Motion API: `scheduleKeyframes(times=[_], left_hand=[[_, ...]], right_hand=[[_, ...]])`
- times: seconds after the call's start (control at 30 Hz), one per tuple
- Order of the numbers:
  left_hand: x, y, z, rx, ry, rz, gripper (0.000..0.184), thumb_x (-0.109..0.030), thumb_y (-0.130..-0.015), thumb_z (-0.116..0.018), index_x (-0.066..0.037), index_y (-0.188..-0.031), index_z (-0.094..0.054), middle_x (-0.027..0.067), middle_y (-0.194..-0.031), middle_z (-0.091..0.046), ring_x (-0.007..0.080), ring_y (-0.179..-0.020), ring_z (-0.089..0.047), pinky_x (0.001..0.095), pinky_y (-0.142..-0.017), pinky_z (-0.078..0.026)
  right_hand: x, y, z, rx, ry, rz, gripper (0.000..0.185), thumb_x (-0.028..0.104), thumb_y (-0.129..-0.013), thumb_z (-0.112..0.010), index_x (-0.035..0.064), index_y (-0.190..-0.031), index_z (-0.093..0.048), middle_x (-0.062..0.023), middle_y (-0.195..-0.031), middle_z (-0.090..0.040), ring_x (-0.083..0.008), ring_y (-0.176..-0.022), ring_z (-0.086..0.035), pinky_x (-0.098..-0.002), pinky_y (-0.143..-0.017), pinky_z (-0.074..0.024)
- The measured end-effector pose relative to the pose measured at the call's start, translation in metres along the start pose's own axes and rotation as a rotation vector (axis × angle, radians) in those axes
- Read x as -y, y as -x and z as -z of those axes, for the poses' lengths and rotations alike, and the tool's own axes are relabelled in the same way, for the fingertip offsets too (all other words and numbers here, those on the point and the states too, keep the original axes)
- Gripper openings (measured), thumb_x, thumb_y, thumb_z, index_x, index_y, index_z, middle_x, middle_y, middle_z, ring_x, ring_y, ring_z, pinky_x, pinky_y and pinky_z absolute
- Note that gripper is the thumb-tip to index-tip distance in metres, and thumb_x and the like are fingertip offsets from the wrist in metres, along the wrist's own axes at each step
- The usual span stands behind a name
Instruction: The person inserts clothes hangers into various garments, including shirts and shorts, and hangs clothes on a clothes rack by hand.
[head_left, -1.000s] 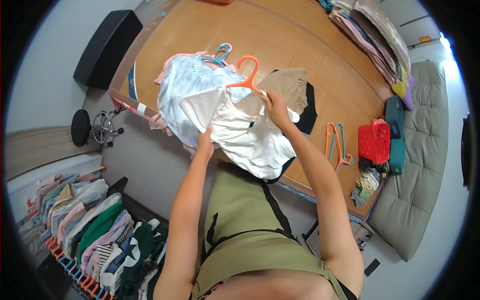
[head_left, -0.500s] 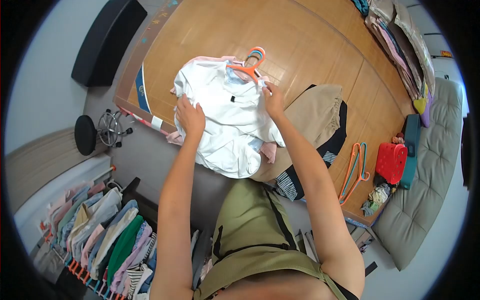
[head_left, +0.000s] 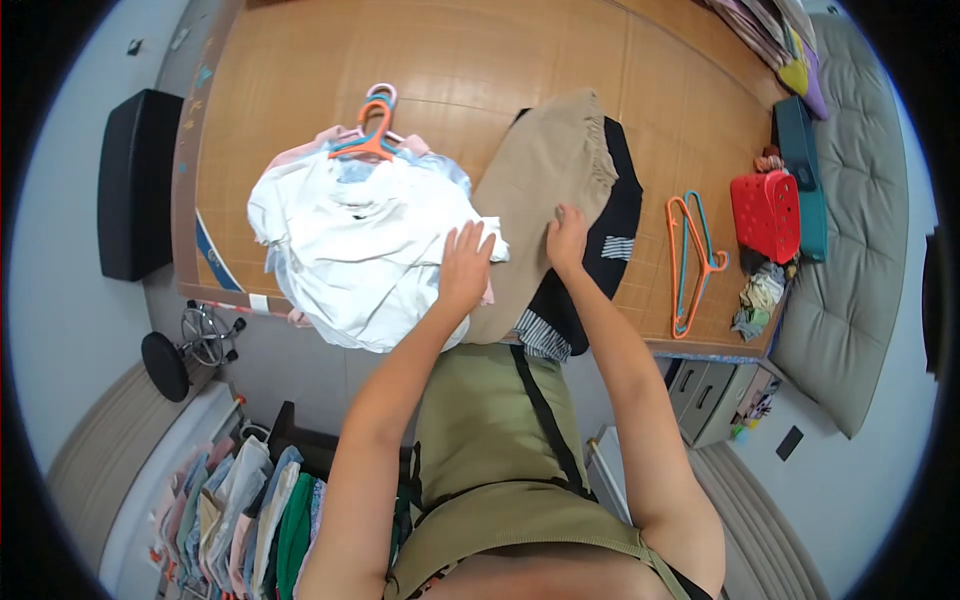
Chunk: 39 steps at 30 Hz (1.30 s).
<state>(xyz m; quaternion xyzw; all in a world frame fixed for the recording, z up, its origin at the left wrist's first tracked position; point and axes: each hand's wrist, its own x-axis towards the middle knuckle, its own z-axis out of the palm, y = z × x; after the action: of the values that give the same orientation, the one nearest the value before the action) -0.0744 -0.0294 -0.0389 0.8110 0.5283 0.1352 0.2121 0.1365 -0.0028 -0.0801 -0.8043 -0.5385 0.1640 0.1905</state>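
Observation:
A white shirt (head_left: 370, 260) lies on top of a pink and a light blue garment, with an orange hanger (head_left: 368, 145) at its neck and more hangers under that one. My left hand (head_left: 467, 268) rests on the shirt's right side, fingers spread. Beside the shirt lie tan trousers (head_left: 535, 175), partly over a black garment (head_left: 622, 180) with striped patches. Over the tan trousers is my right hand (head_left: 567, 240), its fingers loosely bent and nothing visibly gripped; whether it touches the cloth is unclear.
On the right of the wooden mat (head_left: 450, 60) lie orange and blue hangers (head_left: 690, 265), a red basket (head_left: 766, 215), a teal case (head_left: 797, 145) and crumpled cloths (head_left: 760, 300). A grey cushion (head_left: 845, 230) stands beyond. Clothes on a rack (head_left: 240, 510) hang at lower left; a stool (head_left: 166, 366) stands nearby.
My view has shifted right. Both hands have moved right across the clothes: the left to the shirt's right side, the right off the shirt collar to above the tan trousers.

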Motion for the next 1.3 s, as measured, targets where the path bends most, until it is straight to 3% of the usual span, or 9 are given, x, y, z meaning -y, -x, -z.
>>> scheduleKeyframes(times=[0.17, 0.27, 0.47, 0.6, 0.8, 0.9, 1.0, 1.1, 1.3], left_hand=[[-0.048, -0.001, -0.056, 0.071, 0.184, 0.041, 0.043, -0.016, -0.076, -0.071, -0.002, -0.113, -0.053, 0.0149, -0.111, -0.053, 0.0327, -0.104, -0.053, 0.0411, -0.087, -0.046], [-0.065, -0.01, -0.06, 0.285, 0.006, 0.378, 0.041, -0.019, -0.074, -0.074, -0.002, -0.105, -0.053, 0.0153, -0.108, -0.052, 0.0326, -0.1, -0.055, 0.0423, -0.079, -0.047], [-0.051, 0.007, -0.091, 0.078, 0.028, 0.542, 0.017, -0.013, -0.086, -0.055, -0.001, -0.096, -0.049, 0.0222, -0.087, -0.059, 0.041, -0.082, -0.058, 0.0488, -0.07, -0.045], [-0.054, 0.013, -0.08, -0.119, 0.117, 0.769, 0.016, -0.015, -0.09, -0.049, 0.0, -0.097, -0.047, 0.0278, -0.085, -0.06, 0.0472, -0.081, -0.057, 0.0529, -0.07, -0.042], [-0.065, 0.007, -0.048, -0.107, 0.127, 0.701, 0.016, -0.016, -0.097, -0.042, -0.001, -0.1, -0.048, 0.027, -0.088, -0.059, 0.0465, -0.082, -0.056, 0.0505, -0.071, -0.042], [-0.084, 0.003, -0.035, -0.17, 0.12, 0.679, 0.018, -0.016, -0.098, -0.041, -0.001, -0.103, -0.048, 0.0251, -0.087, -0.059, 0.0428, -0.081, -0.057, 0.047, -0.072, -0.043], [-0.129, -0.014, -0.019, -0.28, 0.388, 0.627, 0.017, -0.015, -0.097, -0.041, 0.0, -0.1, -0.049, 0.0252, -0.084, -0.056, 0.0404, -0.078, -0.056, 0.0453, -0.071, -0.043], [-0.15, -0.028, -0.043, -0.389, 0.66, 0.718, 0.02, -0.019, -0.098, -0.044, 0.0, -0.102, -0.05, 0.0205, -0.088, -0.056, 0.0332, -0.081, -0.054, 0.0395, -0.078, -0.043], [-0.154, -0.02, -0.069, -0.434, 0.54, 0.943, 0.033, -0.026, -0.09, -0.059, 0.003, -0.104, -0.052, 0.0227, -0.103, -0.059, 0.0345, -0.097, -0.056, 0.0407, -0.088, -0.042]], right_hand=[[-0.055, 0.019, -0.009, 0.196, -0.087, -0.531, 0.038, 0.023, -0.077, -0.071, -0.0008, -0.1, -0.053, -0.0225, -0.102, -0.061, -0.0406, -0.101, -0.058, -0.0456, -0.086, -0.0471], [-0.064, 0.02, -0.009, 0.323, -0.242, -0.459, 0.026, 0.024, -0.083, -0.062, -0.0008, -0.089, -0.058, -0.0259, -0.09, -0.064, -0.0406, -0.089, -0.063, -0.0447, -0.079, -0.0497], [-0.111, 0.035, -0.033, 0.323, -0.355, -0.619, 0.024, 0.021, -0.085, -0.058, -0.0021, -0.091, -0.058, -0.024, -0.087, -0.065, -0.041, -0.086, -0.063, -0.0434, -0.078, -0.0504], [-0.091, 0.037, -0.013, 0.37, -0.597, -0.681, 0.016, 0.015, -0.087, -0.058, 0.0006, -0.082, -0.054, -0.007, -0.068, -0.059, -0.0159, -0.06, -0.06, -0.029, -0.052, -0.0518], [-0.092, 0.031, -0.036, 0.175, -0.398, -0.34, 0.017, 0.017, -0.089, -0.057, 0.0006, -0.091, -0.051, -0.0111, -0.072, -0.058, -0.0202, -0.06, -0.057, -0.034, -0.057, -0.0483], [-0.087, 0.018, 0.001, 0.187, -0.668, -0.52, 0.021, 0.018, -0.089, -0.053, -0.002, -0.093, -0.047, -0.0236, -0.08, -0.056, -0.0388, -0.081, -0.06, -0.0451, -0.074, -0.0459], [-0.1, -0.019, 0.073, -0.171, -0.536, -0.251, 0.011, 0.012, -0.091, -0.047, 0.0009, -0.09, -0.048, -0.0178, -0.08, -0.054, -0.0313, -0.078, -0.056, -0.0399, -0.075, -0.0453], [-0.151, -0.065, 0.131, -0.16, -0.574, -0.405, 0.018, 0.017, -0.09, -0.056, 0.0005, -0.096, -0.053, -0.0128, -0.091, -0.059, -0.0192, -0.083, -0.057, -0.0334, -0.077, -0.0456], [-0.239, -0.024, 0.079, 0.045, -0.631, -0.453, 0.053, 0.028, -0.085, -0.068, -0.0049, -0.12, -0.047, -0.0204, -0.117, -0.057, -0.029, -0.105, -0.057, -0.0384, -0.09, -0.0457]])
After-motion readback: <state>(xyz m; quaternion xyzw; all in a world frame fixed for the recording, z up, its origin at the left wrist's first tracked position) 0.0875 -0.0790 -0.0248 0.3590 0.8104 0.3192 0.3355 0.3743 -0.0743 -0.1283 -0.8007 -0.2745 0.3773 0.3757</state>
